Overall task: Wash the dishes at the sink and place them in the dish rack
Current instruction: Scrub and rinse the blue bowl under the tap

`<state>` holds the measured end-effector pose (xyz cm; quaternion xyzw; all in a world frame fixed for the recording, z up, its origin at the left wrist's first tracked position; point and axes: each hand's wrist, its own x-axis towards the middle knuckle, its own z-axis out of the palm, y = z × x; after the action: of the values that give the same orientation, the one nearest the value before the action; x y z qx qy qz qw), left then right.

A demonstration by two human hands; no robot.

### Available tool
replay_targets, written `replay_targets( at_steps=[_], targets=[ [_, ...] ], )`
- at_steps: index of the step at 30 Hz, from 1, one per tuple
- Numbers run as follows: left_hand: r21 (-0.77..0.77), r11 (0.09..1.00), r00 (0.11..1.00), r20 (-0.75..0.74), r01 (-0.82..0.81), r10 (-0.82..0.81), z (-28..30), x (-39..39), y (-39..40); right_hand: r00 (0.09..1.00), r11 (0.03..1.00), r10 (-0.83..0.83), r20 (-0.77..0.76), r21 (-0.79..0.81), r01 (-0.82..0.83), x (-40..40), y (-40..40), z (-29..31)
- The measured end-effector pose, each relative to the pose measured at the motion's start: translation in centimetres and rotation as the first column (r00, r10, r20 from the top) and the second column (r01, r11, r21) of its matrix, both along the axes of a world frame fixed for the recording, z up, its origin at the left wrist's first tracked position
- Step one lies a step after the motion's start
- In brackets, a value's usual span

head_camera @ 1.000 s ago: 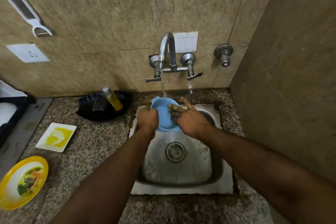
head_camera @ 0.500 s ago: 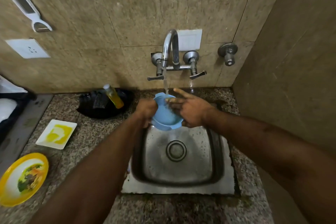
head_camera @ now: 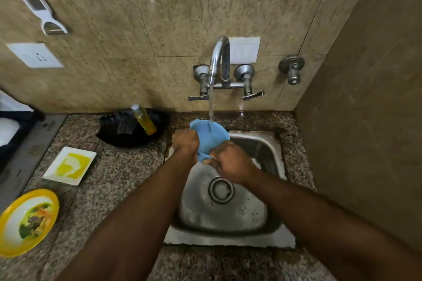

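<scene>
The person holds a small round light-blue plastic bowl (head_camera: 211, 136) above the far left corner of the square stainless steel sink (head_camera: 225, 207), under the stream of water (head_camera: 210, 107) from the curved chrome wall faucet (head_camera: 219, 61). The left hand (head_camera: 185, 142) grips the left rim of the bowl with curled fingers. The right hand (head_camera: 231, 163) is now closed on the near lower edge of the bowl; half a second ago its fingers were stretched out flat across the inside of the bowl, so this grip has changed from spread to curled. The bowl has also turned: its opening now faces more upward and the water falls into it.

On the speckled granite tabletop (head_camera: 118, 180), left of the sink, a black shallow tray (head_camera: 114, 134) carries a dark scrubbing pad (head_camera: 126, 123) and a leaning bottle of yellow liquid (head_camera: 144, 118). Nearer lies a white square plate with yellow residue (head_camera: 69, 165), and at the left edge a round yellow-rimmed plate with food remains (head_camera: 27, 222). These things lie as they did before. A white peeler (head_camera: 34, 2) hangs on the tiled wall.
</scene>
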<state>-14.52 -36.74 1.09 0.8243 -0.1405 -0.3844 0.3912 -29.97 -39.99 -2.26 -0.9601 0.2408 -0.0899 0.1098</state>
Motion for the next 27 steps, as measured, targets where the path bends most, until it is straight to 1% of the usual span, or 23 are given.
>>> replay_targets(
  at_steps=[1,2,3,4,5,7,8,9,10,11,12,13,14,15,16,17,18,20,21,22,23,24,27],
  targets=[
    [-0.010,1.000,0.987,-0.162,-0.002,0.000,-0.8,0.4,-0.1,0.988,0.990,0.118,-0.103,-0.068,-0.126,-0.7,-1.4,0.5],
    [-0.021,0.997,0.962,-0.263,0.076,-0.079,-0.7,0.1,-0.2,0.957,0.960,0.210,-0.199,-0.146,-0.241,-1.4,-2.9,1.1],
    [-0.044,0.987,0.947,-0.277,0.157,-0.163,-0.8,0.4,0.2,0.921,0.917,0.274,-0.276,-0.213,-0.336,-1.8,-4.4,1.7],
    [-0.055,0.989,0.927,-0.345,0.137,-0.147,-0.9,0.3,0.4,0.889,0.882,0.317,-0.330,-0.242,-0.404,-2.0,-5.7,2.2],
    [-0.072,0.983,0.920,-0.347,0.169,-0.183,-0.2,0.3,0.5,0.866,0.868,0.343,-0.365,-0.230,-0.441,-2.1,-6.7,2.5],
    [-0.107,0.985,0.934,-0.319,0.137,-0.164,0.9,0.6,0.0,0.846,0.862,0.361,-0.394,-0.206,-0.463,-1.8,-7.7,2.7],
    [-0.149,0.985,0.927,-0.349,0.091,-0.139,1.3,0.6,-0.2,0.859,0.873,0.344,-0.379,-0.209,-0.441,-1.7,-7.7,2.4],
    [-0.183,0.983,0.923,-0.373,0.025,-0.093,1.2,0.8,-0.4,0.890,0.903,0.298,-0.345,-0.201,-0.380,-1.6,-7.2,2.2],
    [-0.205,0.978,0.912,-0.406,-0.033,-0.055,1.2,0.6,-0.3,0.931,0.945,0.223,-0.287,-0.172,-0.280,-1.4,-6.3,2.0],
    [-0.253,0.963,0.906,-0.423,-0.088,-0.029,0.9,0.0,-0.1,0.968,0.981,0.135,-0.211,-0.107,-0.160,-1.0,-5.1,2.1],
    [-0.293,0.947,0.911,-0.413,-0.131,-0.002,0.5,-1.0,0.4,0.991,0.998,0.048,-0.123,-0.024,-0.051,-0.4,-3.8,2.0],
    [-0.346,0.924,0.927,-0.375,-0.164,0.025,-0.3,-2.0,0.8,0.999,0.998,-0.019,-0.048,0.053,0.022,0.2,-2.6,1.9],
    [-0.372,0.907,0.952,-0.295,-0.197,0.086,-0.8,-2.8,1.3,0.998,0.991,-0.066,0.001,0.116,0.065,0.6,-1.6,1.8],
    [-0.399,0.887,0.962,-0.225,-0.234,0.153,-2.3,-2.9,1.4,0.995,0.981,-0.097,0.025,0.169,0.091,0.7,-0.7,1.6],
    [-0.419,0.872,0.964,-0.183,-0.254,0.193,-4.1,-2.6,1.4,0.995,0.978,-0.100,0.020,0.185,0.094,0.5,-0.3,1.4],
    [-0.420,0.876,0.970,-0.147,-0.236,0.191,-5.0,-2.4,1.5,0.997,0.985,-0.072,-0.006,0.157,0.072,0.0,-0.3,1.2],
    [-0.395,0.893,0.976,-0.124,-0.216,0.181,-4.7,-2.2,1.6,0.998,0.996,-0.021,-0.052,0.089,0.025,-0.7,-1.0,0.9],
    [-0.326,0.936,0.985,-0.149,-0.134,0.089,-2.8,-2.0,2.1,0.972,0.986,0.109,-0.208,-0.103,-0.133,-1.9,-2.9,1.2],
    [-0.284,0.956,0.983,-0.181,-0.074,0.022,-1.7,-2.1,2.2,0.935,0.960,0.153,-0.319,-0.178,-0.218,-2.1,-3.8,1.7],
    [-0.243,0.970,0.976,-0.216,-0.017,-0.037,-0.8,-2.0,2.2,0.888,0.932,0.184,-0.421,-0.213,-0.294,-2.2,-4.8,2.4],
    [-0.215,0.976,0.964,-0.252,0.028,-0.083,-0.1,-1.7,2.0,0.848,0.913,0.208,-0.488,-0.213,-0.346,-2.3,-5.8,2.9],
    [-0.185,0.980,0.951,-0.283,0.071,-0.122,0.5,-1.3,1.9,0.821,0.896,0.226,-0.523,-0.219,-0.387,-2.3,-6.6,3.3],
    [-0.092,0.985,0.939,-0.301,0.145,-0.166,2.1,-0.2,1.0,0.807,0.846,0.258,-0.532,-0.279,-0.455,-2.0,-7.6,4.0]
  ],
)
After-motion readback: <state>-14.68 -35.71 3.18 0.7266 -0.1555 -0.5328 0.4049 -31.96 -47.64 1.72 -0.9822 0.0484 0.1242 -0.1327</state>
